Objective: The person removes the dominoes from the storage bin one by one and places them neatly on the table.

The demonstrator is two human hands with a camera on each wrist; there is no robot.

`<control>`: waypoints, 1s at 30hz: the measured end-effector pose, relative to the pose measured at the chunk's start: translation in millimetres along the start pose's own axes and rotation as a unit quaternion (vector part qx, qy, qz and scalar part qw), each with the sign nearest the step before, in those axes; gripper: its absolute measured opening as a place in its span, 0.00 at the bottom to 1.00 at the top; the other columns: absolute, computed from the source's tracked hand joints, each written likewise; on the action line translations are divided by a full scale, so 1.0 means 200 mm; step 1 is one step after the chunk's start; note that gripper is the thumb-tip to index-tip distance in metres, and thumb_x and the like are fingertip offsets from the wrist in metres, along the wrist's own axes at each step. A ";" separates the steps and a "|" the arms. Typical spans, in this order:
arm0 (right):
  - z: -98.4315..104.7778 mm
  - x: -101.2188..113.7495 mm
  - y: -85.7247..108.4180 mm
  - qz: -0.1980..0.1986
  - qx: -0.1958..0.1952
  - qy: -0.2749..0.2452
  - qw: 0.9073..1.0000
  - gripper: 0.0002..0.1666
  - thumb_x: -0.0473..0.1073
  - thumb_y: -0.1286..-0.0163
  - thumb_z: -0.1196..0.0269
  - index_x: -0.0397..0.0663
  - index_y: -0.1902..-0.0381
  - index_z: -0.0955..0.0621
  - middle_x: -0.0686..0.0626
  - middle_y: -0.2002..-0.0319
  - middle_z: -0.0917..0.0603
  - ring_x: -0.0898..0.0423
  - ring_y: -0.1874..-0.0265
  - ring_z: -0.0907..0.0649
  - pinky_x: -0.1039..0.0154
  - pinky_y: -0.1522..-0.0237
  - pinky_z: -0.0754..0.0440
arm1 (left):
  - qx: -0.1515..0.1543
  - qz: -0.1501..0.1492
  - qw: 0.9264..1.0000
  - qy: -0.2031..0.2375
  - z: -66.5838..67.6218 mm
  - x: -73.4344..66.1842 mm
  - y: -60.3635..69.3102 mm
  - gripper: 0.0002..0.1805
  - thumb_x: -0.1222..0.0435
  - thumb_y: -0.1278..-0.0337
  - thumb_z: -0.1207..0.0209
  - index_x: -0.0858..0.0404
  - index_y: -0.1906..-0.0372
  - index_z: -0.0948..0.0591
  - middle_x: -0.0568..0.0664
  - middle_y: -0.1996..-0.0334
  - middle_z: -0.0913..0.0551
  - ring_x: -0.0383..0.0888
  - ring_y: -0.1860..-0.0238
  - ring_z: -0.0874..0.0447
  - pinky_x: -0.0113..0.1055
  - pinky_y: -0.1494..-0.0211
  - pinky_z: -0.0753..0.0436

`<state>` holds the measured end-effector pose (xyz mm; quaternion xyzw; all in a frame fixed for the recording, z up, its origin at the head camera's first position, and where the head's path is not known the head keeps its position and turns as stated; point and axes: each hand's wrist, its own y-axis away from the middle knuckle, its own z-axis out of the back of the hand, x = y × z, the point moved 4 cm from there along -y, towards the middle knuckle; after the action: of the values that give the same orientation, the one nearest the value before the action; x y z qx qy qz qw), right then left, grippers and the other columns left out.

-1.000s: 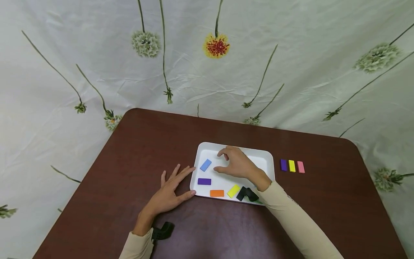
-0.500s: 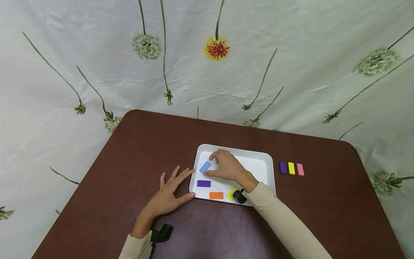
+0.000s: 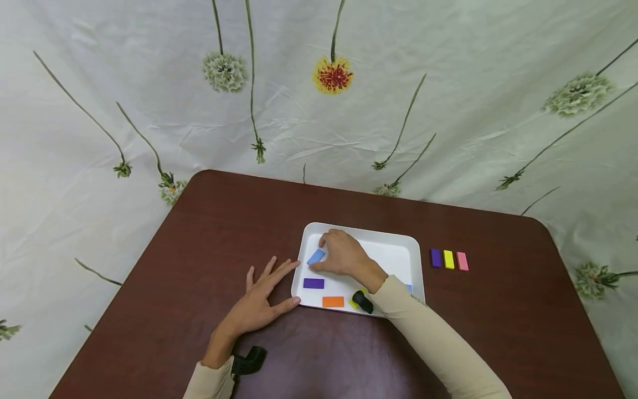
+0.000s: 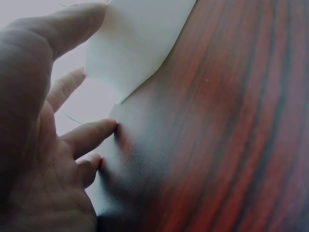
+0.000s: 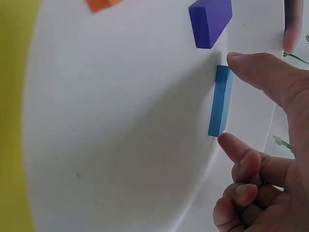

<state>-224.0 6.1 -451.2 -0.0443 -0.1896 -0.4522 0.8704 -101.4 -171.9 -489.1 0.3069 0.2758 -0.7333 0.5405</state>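
On the white tray lies a light blue block, with my right hand around it. The right wrist view shows thumb and index finger of my right hand at the two ends of the blue block, the other fingers curled. My left hand has its fingers spread, tips at the tray's left edge. In the left wrist view, thumb and one finger of my left hand touch the tray, while others rest on the table.
Inside the tray are a purple block, an orange block, a yellow block partly hidden by the black wrist camera, and another blue piece. Purple, yellow and pink blocks stand right of the tray.
My right hand has moved left across the tray to the light blue block, and its thumb and index finger have closed in on that block's ends. My left hand has stayed in place.
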 end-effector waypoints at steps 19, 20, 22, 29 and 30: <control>0.00 0.01 -0.01 0.007 0.002 0.011 1.000 0.29 0.56 0.48 0.25 0.41 0.57 0.15 0.47 0.60 0.14 0.55 0.63 0.19 0.62 0.57 0.19 | -0.003 0.004 1.000 0.000 0.01 0.00 0.01 0.41 0.46 0.40 0.34 0.40 0.23 0.37 0.55 0.24 0.36 0.62 0.20 0.55 0.72 0.30 0.70; 0.01 0.01 -0.01 0.007 0.002 0.012 1.000 0.29 0.56 0.48 0.25 0.40 0.56 0.15 0.47 0.60 0.14 0.55 0.62 0.19 0.62 0.57 0.19 | -0.002 0.004 1.000 0.000 0.01 0.01 0.01 0.41 0.46 0.40 0.34 0.40 0.23 0.37 0.55 0.24 0.36 0.62 0.20 0.56 0.73 0.31 0.70; 0.02 0.01 0.00 0.005 0.001 0.011 1.000 0.29 0.56 0.48 0.25 0.41 0.56 0.15 0.47 0.59 0.14 0.55 0.62 0.18 0.61 0.56 0.18 | -0.002 0.004 1.000 0.000 0.00 0.01 0.01 0.41 0.46 0.40 0.34 0.39 0.23 0.38 0.55 0.24 0.36 0.63 0.20 0.56 0.73 0.31 0.70; 0.07 -0.04 0.03 -0.011 -0.005 -0.009 1.000 0.29 0.54 0.47 0.25 0.41 0.54 0.15 0.46 0.55 0.13 0.52 0.56 0.17 0.58 0.50 0.19 | 0.003 0.005 1.000 0.003 0.00 0.00 0.00 0.41 0.46 0.40 0.34 0.40 0.23 0.38 0.55 0.24 0.36 0.62 0.20 0.56 0.73 0.31 0.70; 0.07 -0.05 0.03 -0.014 -0.005 -0.012 1.000 0.29 0.54 0.47 0.25 0.41 0.54 0.15 0.46 0.54 0.14 0.51 0.55 0.17 0.58 0.49 0.19 | 0.003 0.005 1.000 0.003 0.00 0.00 0.00 0.41 0.46 0.40 0.34 0.40 0.23 0.38 0.55 0.24 0.36 0.62 0.20 0.56 0.73 0.31 0.71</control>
<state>-227.5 21.0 -440.6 -0.0512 -0.1988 -0.4648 0.8613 -101.6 -171.4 -489.0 0.3119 0.2735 -0.7303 0.5427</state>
